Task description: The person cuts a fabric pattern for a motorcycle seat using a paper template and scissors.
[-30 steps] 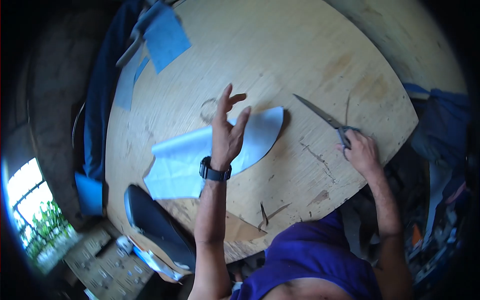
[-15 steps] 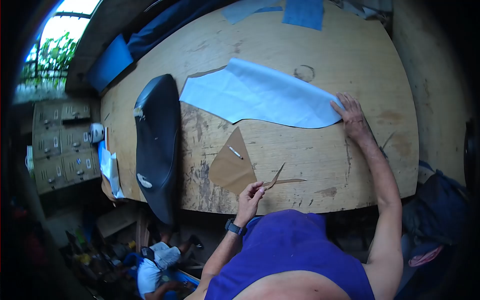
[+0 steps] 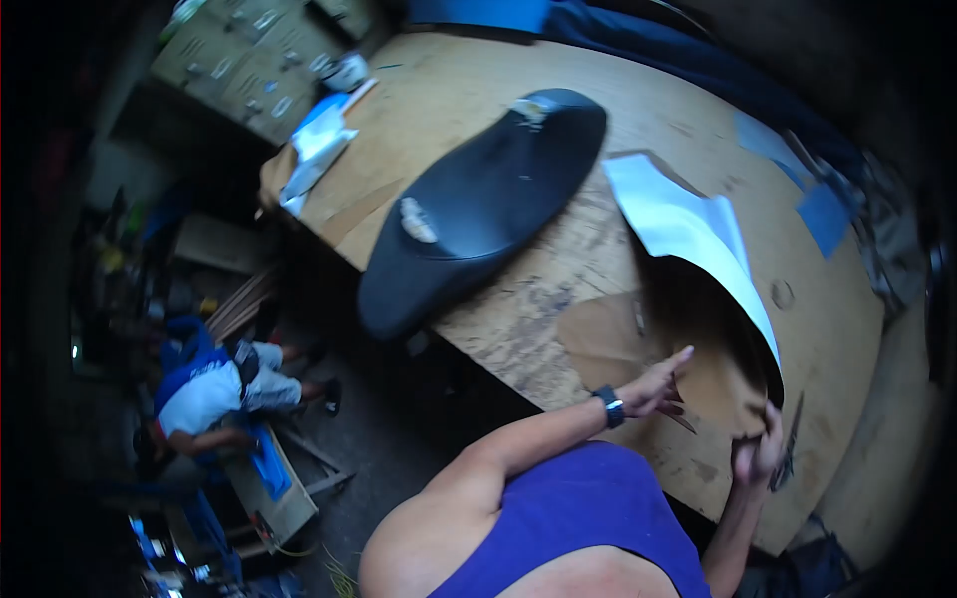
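My right hand [image 3: 760,450] grips the near end of a long pale-blue sheet [image 3: 688,234] with a brown underside, raised in a curve off the table. Just left of it, my left hand [image 3: 653,387], with a dark watch [image 3: 608,407] on the wrist, has its fingers spread beside the lifted sheet. A thin brown strip [image 3: 682,419] shows right under those fingers. Flat on the wood lies a brown cut piece [image 3: 598,337], partly shaded by the sheet, with a pen [image 3: 639,317] on it. Scissors [image 3: 788,463] lie to the right of my right hand.
A black motorcycle seat [image 3: 488,214] with worn patches rests across the wooden table [image 3: 478,329]. Blue scraps [image 3: 825,219] lie toward the far right edge. Metal lockers [image 3: 234,75] stand beyond the left side. Another person [image 3: 214,399] bends over a low bench at lower left.
The view has swung left. My right hand has lifted the near end of the sheet, curling it up, and my left hand has moved toward it with its fingers spreading from a pinch on brown strips.
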A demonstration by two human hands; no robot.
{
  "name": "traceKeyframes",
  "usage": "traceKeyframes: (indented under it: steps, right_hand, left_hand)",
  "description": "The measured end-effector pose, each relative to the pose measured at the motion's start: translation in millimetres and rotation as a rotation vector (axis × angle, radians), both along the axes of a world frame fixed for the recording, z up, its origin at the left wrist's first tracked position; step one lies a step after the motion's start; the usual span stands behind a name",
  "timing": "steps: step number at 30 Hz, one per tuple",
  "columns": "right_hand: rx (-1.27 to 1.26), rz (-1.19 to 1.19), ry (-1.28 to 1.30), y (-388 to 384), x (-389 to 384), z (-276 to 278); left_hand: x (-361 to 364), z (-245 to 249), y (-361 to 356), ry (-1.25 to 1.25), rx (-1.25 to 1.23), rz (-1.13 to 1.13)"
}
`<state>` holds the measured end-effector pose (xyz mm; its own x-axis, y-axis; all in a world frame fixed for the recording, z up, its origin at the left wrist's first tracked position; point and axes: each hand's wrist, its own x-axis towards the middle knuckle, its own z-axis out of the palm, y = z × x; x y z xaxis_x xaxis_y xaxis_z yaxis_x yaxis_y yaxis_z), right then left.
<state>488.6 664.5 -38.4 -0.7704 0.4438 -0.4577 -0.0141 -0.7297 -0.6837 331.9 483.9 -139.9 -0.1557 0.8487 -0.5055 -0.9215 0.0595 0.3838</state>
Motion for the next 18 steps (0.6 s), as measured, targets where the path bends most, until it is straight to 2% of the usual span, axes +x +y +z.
traceKeyframes:
  steps: [1, 2, 3, 4, 5, 6, 7, 8, 9, 10, 11, 12, 15, 16, 17, 18]
  right_hand:
    - [-0.109, 0.089, 0.136, -24.5, 15.5, -0.8]
    - [-0.122, -0.069, 0.038, -65.5, 16.3, 12.8]
    - [-0.130, -0.038, 0.081, -89.3, 26.5, 8.2]
    - [-0.059, -0.046, -0.043, -106.8, 39.1, -4.9]
    - [0.094, -0.095, -0.202, -131.1, 44.3, -7.5]
    - [0.446, -0.030, -0.239, -142.5, 59.5, -29.1]
    - [0.486, 0.017, -0.297, -152.5, 59.2, -31.2]
    - [0.528, 0.061, -0.356, -163.9, 59.3, -30.7]
    - [0.495, 0.023, -0.378, -153.2, 88.8, -70.9]
    - [0.384, -0.067, -0.325, -167.1, 80.2, -52.5]
    - [0.271, -0.162, -0.269, -177.6, 69.3, -32.4]
    - [0.158, -0.263, -0.198, -186.5, 51.1, -6.4]
    - [0.226, -0.349, 0.150, -156.3, 26.5, 33.0]
    - [0.281, -0.371, 0.244, -132.0, 21.3, 40.4]
    - [0.339, -0.233, 0.471, -105.4, 16.5, 50.4]
    - [0.394, -0.084, 0.698, -85.8, 8.3, 68.0]
  left_hand:
    - [-5.8, 0.2, -2.1, -0.021, 0.139, 0.134]
    - [-8.9, -28.8, 1.3, 0.060, -0.097, 0.292]
    - [-19.3, -27.2, -17.2, 0.098, -0.108, 0.292]
    - [-27.2, -23.6, -31.9, 0.136, -0.116, 0.277]
    - [-31.5, -14.9, -48.4, 0.289, -0.184, 0.330]
    - [-35.5, -1.5, -65.8, 0.446, -0.249, 0.378]
    - [-41.0, 3.5, -78.9, 0.607, -0.313, 0.426]
    - [-52.0, 2.2, -89.4, 0.760, -0.309, 0.365]
    - [-62.4, -2.2, -99.3, 0.905, -0.307, 0.303]
    - [-69.5, 8.6, -112.8, 1.042, -0.307, 0.236]
    - [-75.0, 23.4, -116.9, 0.968, -0.081, 0.385]
    - [-88.2, 31.7, -115.7, 0.974, -0.044, 0.353]
    - [-142.0, 76.7, -87.1, 1.308, -0.054, 0.341]
    - [-156.6, 104.4, -74.9, 1.411, 0.020, 0.461]
    - [-167.6, 133.7, -62.4, 1.420, 0.148, 0.595]
    - [-177.3, 170.9, -61.0, 1.423, 0.148, 0.573]
